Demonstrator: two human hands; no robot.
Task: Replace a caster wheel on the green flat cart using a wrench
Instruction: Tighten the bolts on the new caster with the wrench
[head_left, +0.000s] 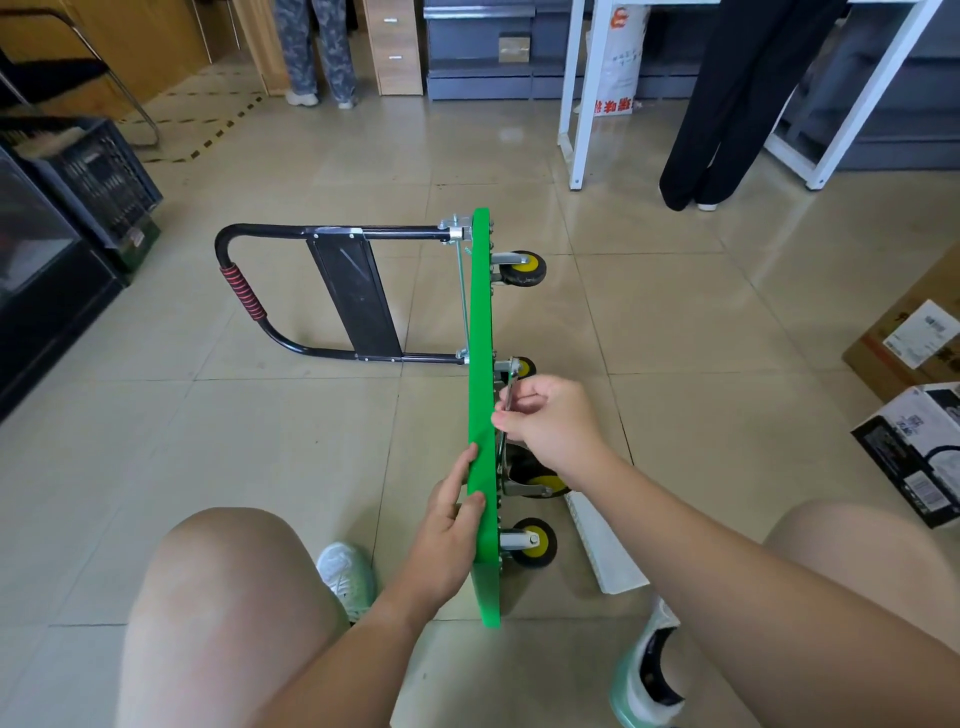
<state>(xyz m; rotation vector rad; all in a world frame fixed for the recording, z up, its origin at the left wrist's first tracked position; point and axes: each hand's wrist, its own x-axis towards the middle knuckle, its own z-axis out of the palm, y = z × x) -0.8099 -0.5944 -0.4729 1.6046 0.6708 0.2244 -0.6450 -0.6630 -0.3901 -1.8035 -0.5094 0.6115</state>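
Floor (675, 322): beige tiles; the cart stands mid-room, in front of the seated person's knees.
Green cart (480, 312): tipped up on edge, wheels facing right.
Handle (249, 296): black, stretched out to the left.
Left hand (447, 525): fingers curled over the deck's top edge, gripping it.
Right hand (550, 421): pinching the wrench's shaft.
Wrench (511, 387): silver, its head up at a caster (524, 367) mount.

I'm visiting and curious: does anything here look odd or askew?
Yes: the green flat cart stands on its edge, yellow-hubbed black caster wheels pointing sideways. The left hand grips it; the right hand holds a silver metal wrench at one of them.
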